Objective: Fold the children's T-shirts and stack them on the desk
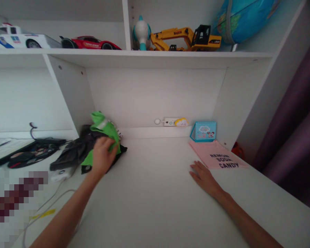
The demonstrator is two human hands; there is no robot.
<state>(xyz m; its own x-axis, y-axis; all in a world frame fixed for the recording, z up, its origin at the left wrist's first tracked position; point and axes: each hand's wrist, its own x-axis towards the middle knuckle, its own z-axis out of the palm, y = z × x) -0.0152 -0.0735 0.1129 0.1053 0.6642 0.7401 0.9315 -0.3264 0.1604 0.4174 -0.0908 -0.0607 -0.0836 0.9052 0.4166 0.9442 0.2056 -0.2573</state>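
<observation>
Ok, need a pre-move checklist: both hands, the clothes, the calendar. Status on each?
1. Left hand at the green cloth: ok, fingers are against it.
2. Left-hand grip firm: cannot tell, the hand is blurred and the fingertips are hard to make out.
3. Green cloth separate from the dark clothes: not ok, they are bunched up together.
4. Right hand unloaded: ok, it shows nothing held, palm down by the near left edge of the pink cloth.
5. Pink cloth flat, lettering up: ok, the words are readable.
6. Calendar upright: ok, standing at the pink cloth's far edge.
</observation>
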